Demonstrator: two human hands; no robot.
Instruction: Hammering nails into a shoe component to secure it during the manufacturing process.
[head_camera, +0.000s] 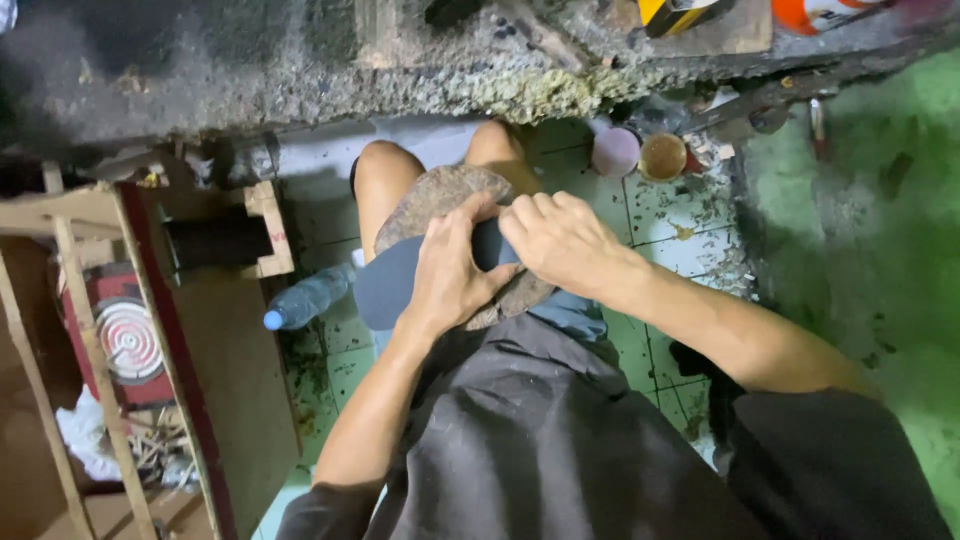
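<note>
On the seated person's lap, above the bare knees, a dark grey insole-shaped sheet lies across a worn, brownish rounded block that rests on the thighs. Left hand: fingers curled and closed over the middle of the sheet, thumb on its right side, pressing it against the block. Right hand: fingers bent and held together, tips pinching the sheet's right end where it meets the block's edge. Step in hand, as judged from the grip: seating and smoothing the sheet on the block. A following move would call for steady downward pressure and an even pull along the edge, lest the sheet slip or wrinkle. Nearby on the tiled floor: a plastic bottle with blue cap and two small round tins.
</note>
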